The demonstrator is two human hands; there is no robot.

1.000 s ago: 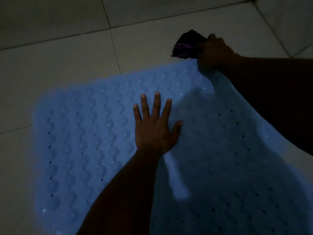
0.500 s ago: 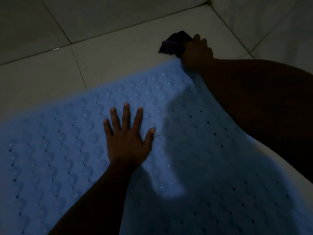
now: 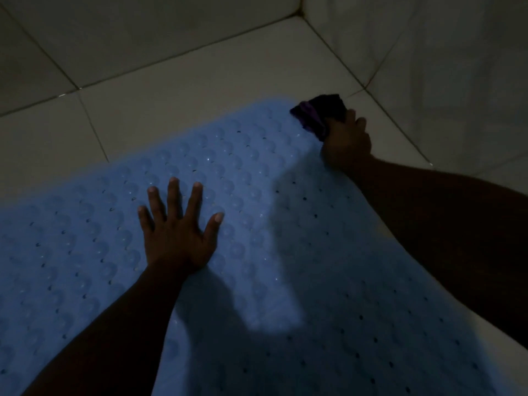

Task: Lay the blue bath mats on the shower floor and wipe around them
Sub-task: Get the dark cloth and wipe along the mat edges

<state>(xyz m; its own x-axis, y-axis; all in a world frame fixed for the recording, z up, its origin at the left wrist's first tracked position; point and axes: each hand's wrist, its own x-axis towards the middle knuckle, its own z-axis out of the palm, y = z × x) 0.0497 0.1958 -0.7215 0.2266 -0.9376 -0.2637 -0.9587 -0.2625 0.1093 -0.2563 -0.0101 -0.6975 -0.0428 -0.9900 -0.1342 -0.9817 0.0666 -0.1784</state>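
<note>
Dim shot, looking down into a shower corner. Light blue rubber bath mat [image 3: 243, 167] with rows of round bumps and small holes lies flat on the pale tiled shower floor [image 3: 185, 95]. It fills the centre and the whole lower part of the frame and runs out past the left and bottom edges. Its far rounded corner sits upper centre-right, near where the floor meets the pale tiled wall [image 3: 443, 67] at upper right. Left part of the mat shows the bumps clearly, right part is mostly holes in shadow; one mat or two overlapping, cannot tell.

Left hand [image 3: 177, 238] centre-left of frame, palm down flat on the mat, fingers straight and spread wide, thumb out to the right, holding nothing. Its forearm comes in from bottom left.

Right hand [image 3: 347, 144] upper right of centre, at the mat's far right corner, fingers curled tight around a crumpled dark purple cloth [image 3: 317, 112]. The cloth sticks out up and left of the fist, right at the mat's corner edge; whether it presses floor or mat, cannot tell. Right forearm runs in from the right edge of the frame over the mat's right border.

Arm shadows fall across the mat's middle and lower centre. Dark grout lines cross the floor at upper left; narrow strip of floor shows between mat and wall at right
</note>
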